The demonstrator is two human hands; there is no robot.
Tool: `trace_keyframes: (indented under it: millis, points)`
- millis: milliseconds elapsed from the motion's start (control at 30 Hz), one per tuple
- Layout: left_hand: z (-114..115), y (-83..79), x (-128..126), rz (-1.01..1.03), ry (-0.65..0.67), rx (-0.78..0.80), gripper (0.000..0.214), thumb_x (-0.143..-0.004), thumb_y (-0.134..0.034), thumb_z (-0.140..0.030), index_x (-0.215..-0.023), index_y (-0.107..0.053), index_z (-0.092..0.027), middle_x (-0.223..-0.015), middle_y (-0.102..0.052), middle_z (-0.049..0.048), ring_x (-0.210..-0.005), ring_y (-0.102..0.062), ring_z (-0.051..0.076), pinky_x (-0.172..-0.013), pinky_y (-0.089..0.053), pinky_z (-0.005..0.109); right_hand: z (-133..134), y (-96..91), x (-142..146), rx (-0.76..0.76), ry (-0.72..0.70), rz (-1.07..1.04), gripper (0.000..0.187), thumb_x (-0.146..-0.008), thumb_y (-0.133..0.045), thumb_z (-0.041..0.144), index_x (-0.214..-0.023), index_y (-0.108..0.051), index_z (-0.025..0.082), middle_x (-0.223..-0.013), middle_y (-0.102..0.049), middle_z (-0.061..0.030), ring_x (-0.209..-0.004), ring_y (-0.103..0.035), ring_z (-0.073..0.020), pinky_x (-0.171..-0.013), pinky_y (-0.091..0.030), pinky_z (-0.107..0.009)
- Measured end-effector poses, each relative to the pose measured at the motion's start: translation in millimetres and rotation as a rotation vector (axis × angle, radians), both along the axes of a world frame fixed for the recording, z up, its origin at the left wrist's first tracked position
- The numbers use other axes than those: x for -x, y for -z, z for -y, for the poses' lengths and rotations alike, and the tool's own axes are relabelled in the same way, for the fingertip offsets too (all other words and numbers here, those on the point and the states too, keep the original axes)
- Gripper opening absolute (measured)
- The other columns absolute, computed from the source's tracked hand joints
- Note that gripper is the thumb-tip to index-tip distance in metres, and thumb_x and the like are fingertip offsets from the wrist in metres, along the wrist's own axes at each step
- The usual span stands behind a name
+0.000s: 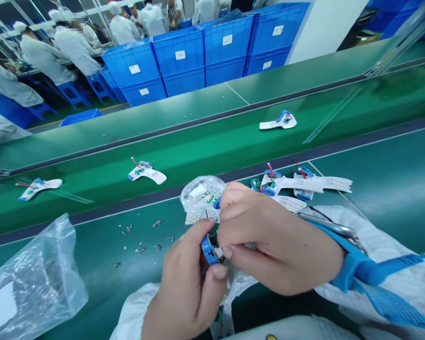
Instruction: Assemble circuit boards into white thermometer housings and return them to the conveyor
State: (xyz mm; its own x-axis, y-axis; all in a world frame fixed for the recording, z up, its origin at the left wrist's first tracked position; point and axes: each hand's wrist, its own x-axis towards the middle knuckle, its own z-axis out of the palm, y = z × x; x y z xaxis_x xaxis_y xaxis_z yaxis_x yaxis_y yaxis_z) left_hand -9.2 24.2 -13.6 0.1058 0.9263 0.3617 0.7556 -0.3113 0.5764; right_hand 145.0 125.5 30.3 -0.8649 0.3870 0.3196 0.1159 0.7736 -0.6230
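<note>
Blue plastic casing sits pinched between the fingers of the left hand and right hand (clear bag just behind).

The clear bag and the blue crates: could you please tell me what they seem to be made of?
The crumpled clear bag looks like thin, glossy plastic film, its creases catching the light. The stacked blue crates look like moulded rigid plastic, with a satin finish and straight, even edges; the exact plastic cannot be told.
</note>
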Motion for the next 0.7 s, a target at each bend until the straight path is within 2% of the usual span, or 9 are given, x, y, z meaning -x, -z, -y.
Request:
trace_keyframes:
  millis: [100,200,300,433,533,567,600,667,700]
  points:
    - [3.8,0.7,-6.9,-0.109,-0.04,0.024,0.04,-0.092,-0.032,-0.038,-0.127,-0.03,-0.02,-0.105,-0.063,0.0127,-0.084,-0.067,0.022,-0.068,-0.054,0.033,1.5,2.6,0.7,0.006,-0.015,0.008,0.028,-0.075,-0.041,0.01,-0.047,-0.042,0.015,-0.046,-0.039,0.0019,-0.055,-0.032,-0.0105,-0.064,-0.028,-0.031]
    - [9.6,1.1,-18.3,-0.242,-0.197,0.038,0.04,-0.09,-0.035,-0.033,-0.125,-0.029,-0.016,-0.1,-0.063,0.0157,-0.077,-0.069,0.026,-0.06,-0.055,0.037,3.8,5.4,2.1,0.0,-0.02,0.022,0.028,-0.074,-0.04,0.011,-0.048,-0.035,0.015,-0.048,-0.038,0.002,-0.054,-0.031,-0.0104,-0.064,-0.028,-0.031]
    - [12.3,3.1,-27.4,-0.372,-0.314,-0.035,0.043,-0.086,-0.038,-0.026,-0.125,-0.027,-0.012,-0.095,-0.064,0.0178,-0.072,-0.069,0.029,-0.055,-0.054,0.038,5.8,8.6,5.4,0.013,-0.027,0.024,0.024,-0.072,-0.038,0.01,-0.05,-0.033,0.016,-0.05,-0.038,0.0018,-0.055,-0.033,-0.0107,-0.064,-0.029,-0.031]
    - [5.2,8.3,-28.1,-0.4,-0.287,-0.004,0.044,-0.084,-0.04,-0.022,-0.124,-0.026,-0.008,-0.086,-0.066,0.0175,-0.062,-0.068,0.028,-0.049,-0.052,0.036,0.0,14.3,11.9,0.045,-0.06,0.043,0.025,-0.072,-0.036,0.01,-0.048,-0.035,0.018,-0.048,-0.039,0.002,-0.053,-0.035,-0.0106,-0.065,-0.032,-0.029]
    - [-1.9,11.2,-21.7,-0.352,-0.205,0.124,0.055,-0.085,-0.042,-0.029,-0.13,-0.019,-0.009,-0.097,-0.065,0.0214,-0.071,-0.068,0.031,-0.05,-0.052,0.038,-24.6,18.6,9.7,0.019,-0.089,0.149,0.026,-0.073,-0.04,0.01,-0.048,-0.044,0.017,-0.049,-0.045,0.0018,-0.055,-0.042,-0.0109,-0.065,-0.036,-0.027]
    - [-3.1,11.4,-19.0,-0.324,-0.195,0.161,0.062,-0.085,-0.045,-0.033,-0.134,-0.015,-0.009,-0.104,-0.063,0.0231,-0.076,-0.068,0.032,-0.052,-0.052,0.039,-38.1,19.5,6.0,-0.014,0.009,0.208,0.026,-0.075,-0.042,0.012,-0.05,-0.049,0.017,-0.051,-0.05,0.0013,-0.058,-0.046,-0.0113,-0.065,-0.037,-0.026]
    - [-3.5,11.0,-16.3,-0.293,-0.195,0.19,0.07,-0.084,-0.047,-0.037,-0.138,-0.011,-0.011,-0.111,-0.06,0.0239,-0.083,-0.067,0.033,-0.055,-0.052,0.04,-54.0,20.2,0.9,-0.059,0.174,0.268,0.025,-0.078,-0.045,0.015,-0.055,-0.054,0.017,-0.056,-0.055,0.0002,-0.063,-0.05,-0.0125,-0.065,-0.037,-0.026]
    - [-2.6,8.6,-11.5,-0.241,-0.198,0.233,0.077,-0.083,-0.05,-0.041,-0.141,-0.006,-0.016,-0.119,-0.057,0.0221,-0.092,-0.064,0.034,-0.061,-0.053,0.042,-89.9,20.8,-10.7,-0.175,0.694,0.376,0.024,-0.083,-0.047,0.025,-0.067,-0.063,0.016,-0.07,-0.063,-0.0052,-0.075,-0.058,-0.0183,-0.069,-0.04,-0.03]
    - [-1.8,6.6,-9.6,-0.228,-0.195,0.249,0.076,-0.083,-0.05,-0.04,-0.142,-0.007,-0.019,-0.119,-0.057,0.0204,-0.094,-0.063,0.034,-0.063,-0.053,0.043,-107.8,21.3,-14.8,-0.211,0.871,0.396,0.029,-0.086,-0.044,0.028,-0.077,-0.065,0.012,-0.08,-0.065,-0.0115,-0.086,-0.059,-0.0249,-0.073,-0.04,-0.036]
